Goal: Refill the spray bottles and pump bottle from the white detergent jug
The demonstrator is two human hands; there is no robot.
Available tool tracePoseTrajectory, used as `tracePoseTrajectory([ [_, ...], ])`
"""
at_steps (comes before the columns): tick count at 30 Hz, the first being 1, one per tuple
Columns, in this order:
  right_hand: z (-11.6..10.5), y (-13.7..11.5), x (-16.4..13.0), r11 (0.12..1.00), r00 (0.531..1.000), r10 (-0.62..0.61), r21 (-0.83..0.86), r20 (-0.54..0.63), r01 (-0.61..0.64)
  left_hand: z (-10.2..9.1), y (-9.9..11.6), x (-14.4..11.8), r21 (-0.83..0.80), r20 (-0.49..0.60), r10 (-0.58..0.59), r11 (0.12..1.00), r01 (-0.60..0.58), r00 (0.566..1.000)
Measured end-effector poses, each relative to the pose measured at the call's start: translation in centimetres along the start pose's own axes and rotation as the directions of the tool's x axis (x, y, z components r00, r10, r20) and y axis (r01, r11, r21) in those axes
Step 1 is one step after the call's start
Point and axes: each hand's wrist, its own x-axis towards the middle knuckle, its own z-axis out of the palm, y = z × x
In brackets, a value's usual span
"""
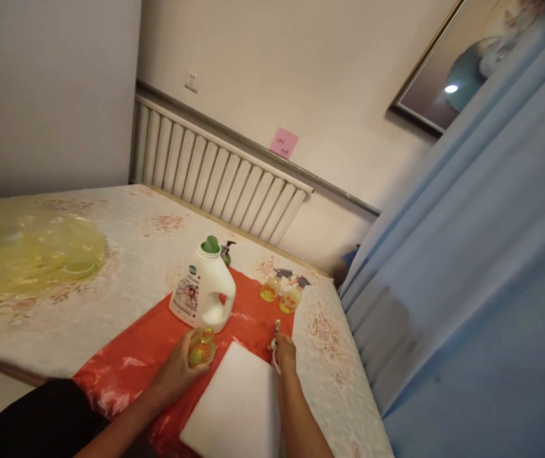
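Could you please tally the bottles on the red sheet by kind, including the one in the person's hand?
White jug with green cap: 1
Small yellow bottles with spray heads: 2
Small yellow bottle, no head, held in the left hand: 1
Total: 4

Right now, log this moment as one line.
left hand: holds small bottle | right hand: grips spray head | jug on red sheet
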Motion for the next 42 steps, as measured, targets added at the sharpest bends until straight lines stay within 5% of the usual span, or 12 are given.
tracePoseTrajectory([
  [6, -1.2, -0.4, -2.7, 0.960, 0.983, 0.158, 0.219, 0.092, -0.175, -0.9, 1.9, 0.0, -0.041, 0.034, -0.027, 0.999, 0.028, 0.999],
  [22, -4.8, -0.4, -9.0, 0.723, 0.988, 0.106, 0.673, 0.113, -0.155, -5.0, 2.3, 0.4, 0.052, -0.015, -0.056, 0.997, 0.057, 0.998],
  [32, -3.8, -4.3, -10.2, 0.693, 0.998, -0.041, 0.721, 0.047, -0.005, -1.6, 3.7, -2.3, -0.014, 0.037, -0.034, 0.999, 0.035, 0.999],
  [42, -2.3, -9.9, -12.2, 0.706, 0.973, -0.229, 0.685, -0.020, 0.180, 0.0, 1.5, -2.6, -0.019, 0.060, 0.020, 1.000, -0.019, 0.998],
])
